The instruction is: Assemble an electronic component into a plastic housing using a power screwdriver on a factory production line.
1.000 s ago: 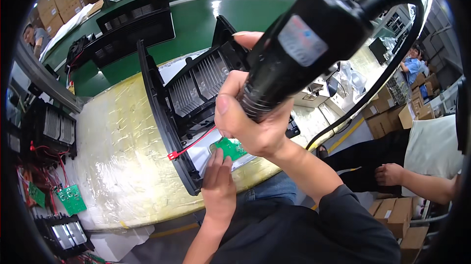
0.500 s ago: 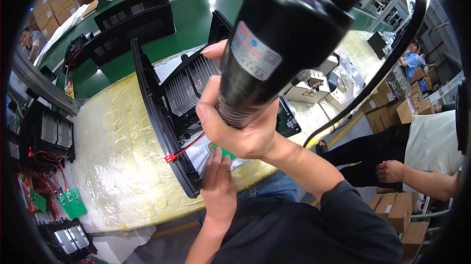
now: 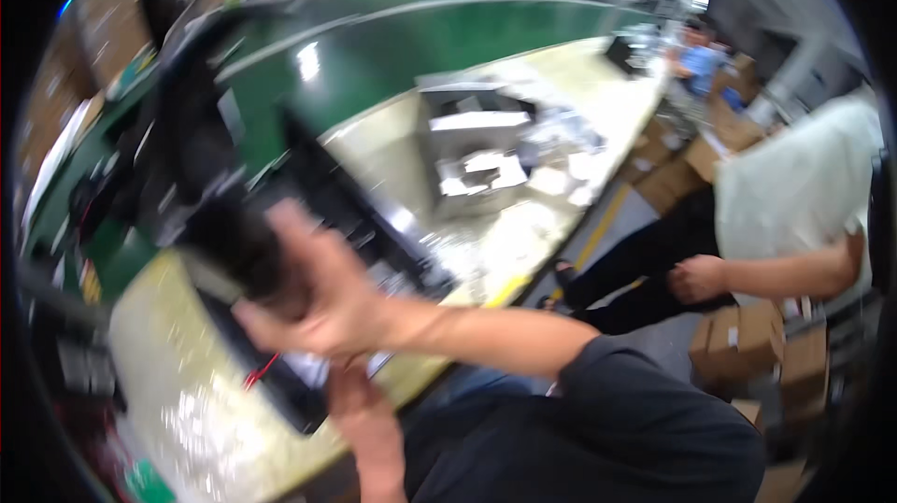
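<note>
My right hand (image 3: 336,293) is wrapped round the dark handle of a black electric screwdriver (image 3: 238,246), blurred by motion. Its tip is hidden behind the handle and hand. Beneath lies an open black plastic housing (image 3: 369,199), set at a slant on the covered bench. A red plug (image 3: 250,379) on a thin red wire hangs over the housing's near-left edge. Close below my right hand, my left hand (image 3: 360,414) is at the near end of the housing. Its fingers are smeared and partly covered, so their grip is unclear.
Pale metal box-shaped equipment (image 3: 481,162) and clear plastic bags stand right of the housing. A green worktop (image 3: 374,59) runs behind. At the right stands a person in a light shirt (image 3: 794,185), near cardboard boxes (image 3: 738,340). Another person in blue (image 3: 699,64) is farther back.
The view has swung to the right and blurred. The screwdriver and my right hand now appear lower and farther left; my left hand stays by the housing's near end.
</note>
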`<move>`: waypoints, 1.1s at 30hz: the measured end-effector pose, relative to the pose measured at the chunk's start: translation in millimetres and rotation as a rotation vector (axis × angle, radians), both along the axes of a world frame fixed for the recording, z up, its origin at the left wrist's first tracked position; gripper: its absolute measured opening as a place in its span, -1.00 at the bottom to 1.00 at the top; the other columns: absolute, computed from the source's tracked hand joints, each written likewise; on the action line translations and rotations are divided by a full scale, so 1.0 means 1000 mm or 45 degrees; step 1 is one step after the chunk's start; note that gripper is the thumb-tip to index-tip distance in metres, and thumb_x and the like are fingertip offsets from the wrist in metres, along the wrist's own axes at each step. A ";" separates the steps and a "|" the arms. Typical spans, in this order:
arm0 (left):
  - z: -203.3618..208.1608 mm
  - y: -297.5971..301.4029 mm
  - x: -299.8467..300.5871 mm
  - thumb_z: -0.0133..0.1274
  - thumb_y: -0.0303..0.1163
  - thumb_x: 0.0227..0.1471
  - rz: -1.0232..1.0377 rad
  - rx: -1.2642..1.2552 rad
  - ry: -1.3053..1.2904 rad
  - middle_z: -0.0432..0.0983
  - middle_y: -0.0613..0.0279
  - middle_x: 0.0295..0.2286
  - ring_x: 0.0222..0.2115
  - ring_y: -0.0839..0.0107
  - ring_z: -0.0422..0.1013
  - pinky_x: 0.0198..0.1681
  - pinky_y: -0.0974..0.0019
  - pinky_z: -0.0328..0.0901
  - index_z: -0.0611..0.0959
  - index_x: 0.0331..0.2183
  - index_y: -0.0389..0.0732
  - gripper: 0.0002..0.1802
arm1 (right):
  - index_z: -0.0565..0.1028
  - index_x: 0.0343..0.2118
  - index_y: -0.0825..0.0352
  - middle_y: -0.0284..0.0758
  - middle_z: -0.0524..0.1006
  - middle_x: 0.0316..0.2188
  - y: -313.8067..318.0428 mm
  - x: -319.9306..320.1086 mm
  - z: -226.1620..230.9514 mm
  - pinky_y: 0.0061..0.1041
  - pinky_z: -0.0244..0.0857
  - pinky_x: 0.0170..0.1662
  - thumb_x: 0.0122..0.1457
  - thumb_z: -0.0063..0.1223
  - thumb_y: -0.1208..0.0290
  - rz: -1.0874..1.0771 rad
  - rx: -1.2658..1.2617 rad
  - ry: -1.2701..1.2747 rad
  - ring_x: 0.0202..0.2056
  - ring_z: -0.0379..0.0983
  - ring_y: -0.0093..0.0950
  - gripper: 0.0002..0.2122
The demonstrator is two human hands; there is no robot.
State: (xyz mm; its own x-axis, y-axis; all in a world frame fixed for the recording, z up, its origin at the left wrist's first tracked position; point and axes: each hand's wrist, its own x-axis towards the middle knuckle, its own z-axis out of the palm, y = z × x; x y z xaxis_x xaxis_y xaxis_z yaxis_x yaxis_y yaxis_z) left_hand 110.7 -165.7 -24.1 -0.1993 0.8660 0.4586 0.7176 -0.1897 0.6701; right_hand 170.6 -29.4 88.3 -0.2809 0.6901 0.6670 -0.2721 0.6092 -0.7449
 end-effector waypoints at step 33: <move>0.020 -0.010 -0.004 0.21 -0.57 -0.04 -0.185 -0.072 0.302 0.44 -0.10 -0.04 0.02 -0.09 0.35 0.09 -0.01 0.26 0.60 -0.11 -0.38 -0.62 | 0.20 -0.53 0.25 -0.43 0.21 -0.74 0.010 0.207 0.075 -0.52 0.20 -0.66 0.34 -0.28 0.34 -0.073 0.075 0.293 -0.77 0.11 -0.58 -0.74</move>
